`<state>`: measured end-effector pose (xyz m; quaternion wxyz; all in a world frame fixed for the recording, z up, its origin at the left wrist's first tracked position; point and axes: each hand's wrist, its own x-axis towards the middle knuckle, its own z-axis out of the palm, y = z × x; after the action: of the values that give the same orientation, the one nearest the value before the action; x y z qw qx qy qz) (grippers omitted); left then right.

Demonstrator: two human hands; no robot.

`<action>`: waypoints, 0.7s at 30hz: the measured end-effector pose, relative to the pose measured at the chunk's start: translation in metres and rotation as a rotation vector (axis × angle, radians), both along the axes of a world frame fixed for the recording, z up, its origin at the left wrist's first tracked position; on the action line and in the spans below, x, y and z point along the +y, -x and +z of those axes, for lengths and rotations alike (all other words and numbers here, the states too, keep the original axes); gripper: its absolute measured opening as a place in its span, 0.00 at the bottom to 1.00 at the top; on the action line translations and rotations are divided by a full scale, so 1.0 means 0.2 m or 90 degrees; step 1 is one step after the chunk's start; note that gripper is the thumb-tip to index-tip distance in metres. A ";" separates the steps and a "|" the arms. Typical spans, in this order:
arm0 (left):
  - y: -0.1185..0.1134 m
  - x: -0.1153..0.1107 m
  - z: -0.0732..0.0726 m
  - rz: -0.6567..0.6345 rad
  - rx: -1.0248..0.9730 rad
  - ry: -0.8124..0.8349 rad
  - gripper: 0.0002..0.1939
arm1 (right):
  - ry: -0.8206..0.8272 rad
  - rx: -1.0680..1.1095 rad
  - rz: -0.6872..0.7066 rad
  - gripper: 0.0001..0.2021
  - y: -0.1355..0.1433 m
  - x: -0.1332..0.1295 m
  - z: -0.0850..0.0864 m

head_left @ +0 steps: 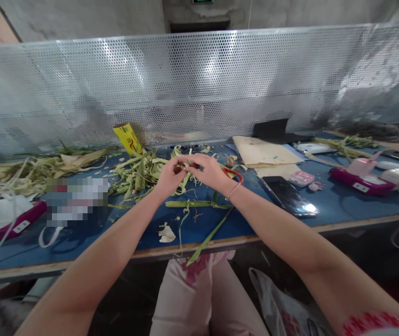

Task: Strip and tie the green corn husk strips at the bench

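Note:
My left hand and my right hand meet over the blue table, fingertips pinched together. Something small and pale shows between them, too little to name. A red cord and a thin bracelet circle my right wrist. Just behind and to the left of my hands lies a heap of pale green leaf strips, partly covered by my left hand. Below them a green stalk lies crosswise on the tabletop. One long green leaf slants over the front edge. A crumpled whitish scrap rests nearby.
Dried husks spread along the left. A yellow box leans by the perforated metal screen. To the right are brown paper, a phone, a pink case and a purple power strip. Another purple strip lies left.

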<state>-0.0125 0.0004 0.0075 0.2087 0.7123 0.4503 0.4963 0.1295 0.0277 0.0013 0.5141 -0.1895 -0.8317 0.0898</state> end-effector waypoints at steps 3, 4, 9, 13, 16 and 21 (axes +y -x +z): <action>0.01 0.00 0.00 0.002 0.001 0.017 0.07 | 0.055 -0.004 0.041 0.19 -0.01 -0.01 0.01; 0.01 0.00 0.00 0.003 0.005 0.017 0.07 | 0.071 -0.002 0.055 0.19 -0.01 -0.02 0.01; 0.00 -0.01 0.01 0.000 0.047 0.005 0.04 | 0.160 0.066 0.068 0.14 0.00 0.00 0.00; -0.01 -0.01 0.00 0.005 0.048 0.011 0.06 | 0.245 0.129 0.097 0.12 0.02 0.03 -0.01; -0.02 -0.01 0.00 0.003 0.040 0.017 0.05 | 0.293 0.141 0.116 0.09 0.02 0.03 0.00; -0.01 -0.01 0.00 -0.013 0.032 0.015 0.03 | 0.358 0.161 0.181 0.09 0.01 0.02 0.01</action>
<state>-0.0109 -0.0014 0.0076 0.2107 0.7266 0.4540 0.4706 0.1283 0.0314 0.0041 0.5228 -0.1933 -0.7221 0.4097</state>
